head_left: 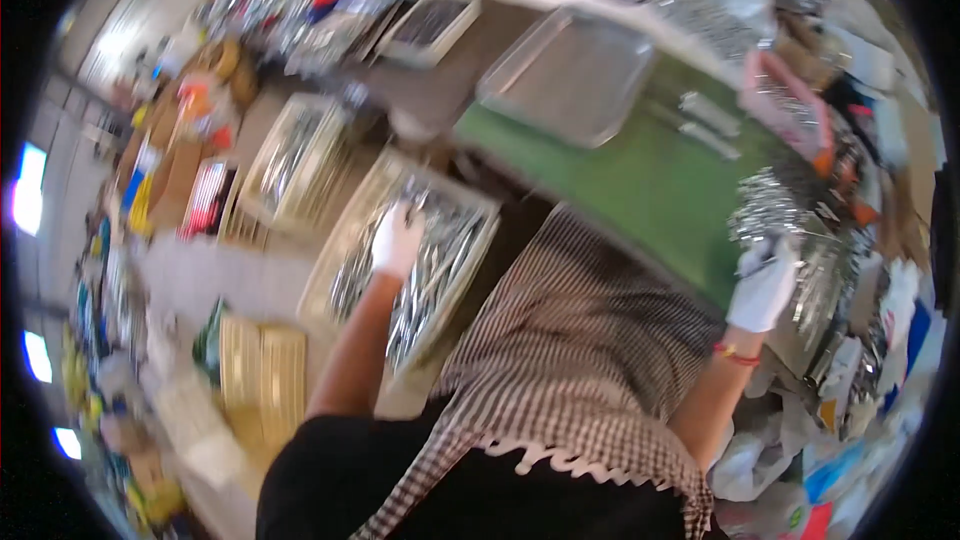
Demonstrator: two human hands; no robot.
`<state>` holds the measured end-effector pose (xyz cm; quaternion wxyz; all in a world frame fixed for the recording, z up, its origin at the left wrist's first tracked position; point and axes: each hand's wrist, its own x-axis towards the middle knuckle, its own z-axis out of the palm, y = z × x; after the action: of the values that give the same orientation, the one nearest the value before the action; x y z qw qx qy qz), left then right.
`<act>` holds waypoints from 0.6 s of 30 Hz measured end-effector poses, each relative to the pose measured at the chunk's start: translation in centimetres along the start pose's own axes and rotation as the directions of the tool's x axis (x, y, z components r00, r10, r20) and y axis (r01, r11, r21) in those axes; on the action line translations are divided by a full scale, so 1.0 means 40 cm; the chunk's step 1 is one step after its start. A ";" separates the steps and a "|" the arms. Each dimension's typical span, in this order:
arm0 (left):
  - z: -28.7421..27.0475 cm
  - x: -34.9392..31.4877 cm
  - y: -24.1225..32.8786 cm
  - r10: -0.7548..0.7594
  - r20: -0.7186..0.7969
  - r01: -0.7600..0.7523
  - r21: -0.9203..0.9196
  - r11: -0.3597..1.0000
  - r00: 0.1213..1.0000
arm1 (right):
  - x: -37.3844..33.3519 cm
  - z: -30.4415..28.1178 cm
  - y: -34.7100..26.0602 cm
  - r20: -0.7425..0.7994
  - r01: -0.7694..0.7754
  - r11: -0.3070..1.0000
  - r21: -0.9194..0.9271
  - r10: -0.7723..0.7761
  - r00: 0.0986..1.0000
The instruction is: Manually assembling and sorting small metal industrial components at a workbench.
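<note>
My left hand (398, 242), in a white glove, reaches down into a cream plastic crate (318, 285) filled with long, shiny metal pieces (440, 240). Its fingertips are among the pieces, and motion smears them. On the other side, my right hand (762, 285), also gloved in white, is at the near edge of a heap of small silvery metal parts (768, 208) on the right of the green table (610, 185). The right fingers look bent together against the heap; what they hold is too blurred to name.
A shallow metal tray (568, 75) lies on the table, with two slim metal pieces (710, 125) beside it. A pink basket (785, 105) of parts stands at the right. More crates (290, 160) sit at the left, and yellow crates (262, 370) are on the floor.
</note>
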<state>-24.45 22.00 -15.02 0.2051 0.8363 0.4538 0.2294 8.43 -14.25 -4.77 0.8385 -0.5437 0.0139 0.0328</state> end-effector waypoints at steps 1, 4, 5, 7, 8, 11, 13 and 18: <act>0.004 -0.018 -0.078 -0.116 0.136 0.102 0.108 0.989 0.984 | 0.014 -0.030 -0.002 0.130 0.044 0.986 -0.163 -0.023 0.991; 0.009 -0.160 -0.291 -0.330 0.394 0.231 0.278 0.932 0.858 | 0.003 -0.059 0.033 0.229 0.080 0.974 -0.211 -0.031 0.973; 0.029 -0.215 -0.370 -0.290 0.434 0.132 0.358 0.924 0.853 | 0.004 -0.070 0.051 0.256 0.155 0.926 -0.345 -0.066 0.965; 0.010 -0.283 -0.362 -0.376 0.502 0.189 0.385 0.904 0.779 | -0.016 -0.073 0.067 0.291 0.281 0.791 -0.543 -0.137 0.947; 0.007 -0.322 -0.376 -0.409 0.500 0.225 0.388 0.894 0.763 | -0.022 -0.070 0.068 0.305 0.277 0.790 -0.547 -0.120 0.945; 0.016 -0.327 -0.405 -0.479 0.536 0.259 0.434 0.863 0.695 | -0.019 -0.070 0.065 0.287 0.313 0.748 -0.585 -0.170 0.943; 0.030 -0.320 -0.445 -0.449 0.488 0.264 0.402 0.877 0.748 | -0.011 -0.078 0.065 0.291 0.309 0.756 -0.577 -0.163 0.943; 0.010 -0.207 -0.462 -0.455 0.241 0.361 0.348 0.865 0.857 | -0.020 -0.064 0.049 0.269 0.315 0.726 -0.611 -0.184 0.945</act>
<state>-40.53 24.20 -27.17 0.1938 0.7661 0.6123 -0.0256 7.53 -15.80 -7.55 0.5935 -0.7900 -0.1518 -0.0261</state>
